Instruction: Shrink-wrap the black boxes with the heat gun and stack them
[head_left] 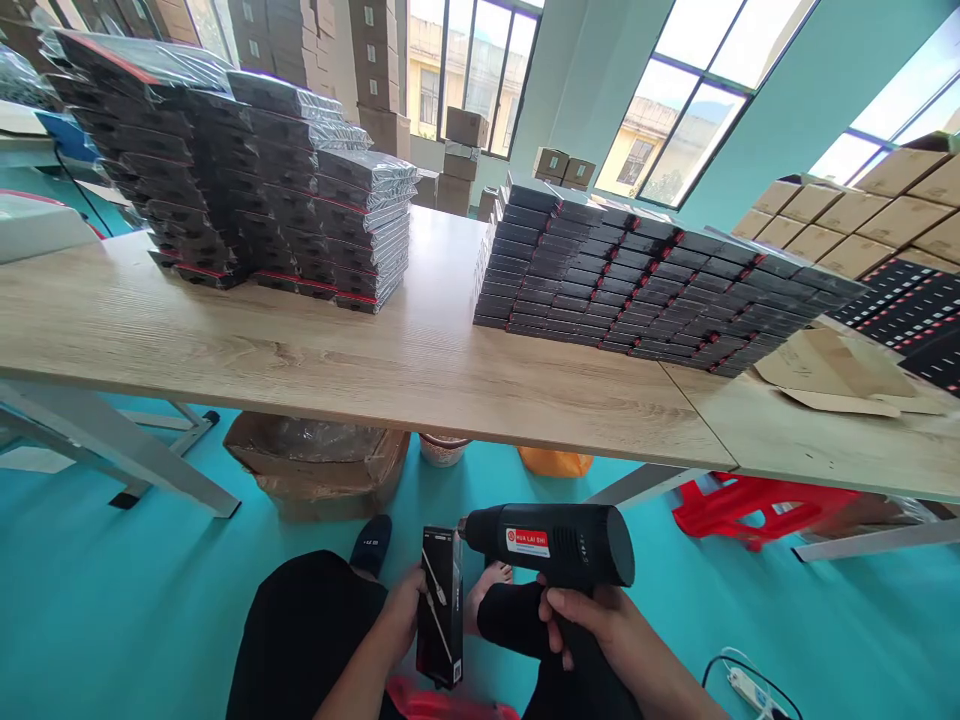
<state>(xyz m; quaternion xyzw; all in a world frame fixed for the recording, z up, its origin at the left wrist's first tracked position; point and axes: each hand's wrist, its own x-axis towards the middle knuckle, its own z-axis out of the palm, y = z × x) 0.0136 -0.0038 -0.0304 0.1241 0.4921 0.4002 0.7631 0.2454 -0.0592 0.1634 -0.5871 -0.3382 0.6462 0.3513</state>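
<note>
My left hand (pixel 401 607) grips the left edge of a slim black box (pixel 441 610) with a pale cable pictured on its face. The box stands nearly upright above my lap. My right hand (pixel 592 625) is wrapped round the handle of a black heat gun (pixel 551 540) with a red-and-white label. Its nozzle points left, close to the top right corner of the box; whether they touch I cannot tell. Part of my left fingers is hidden behind the box.
Ahead is a wooden table (pixel 322 370) bearing stacked film-wrapped boxes (pixel 300 190) on the left and a wide stack of black boxes (pixel 637 280) on the right. Below are a cardboard carton (pixel 322 480), a red stool (pixel 765 510) and, at lower right, a power strip (pixel 754 690).
</note>
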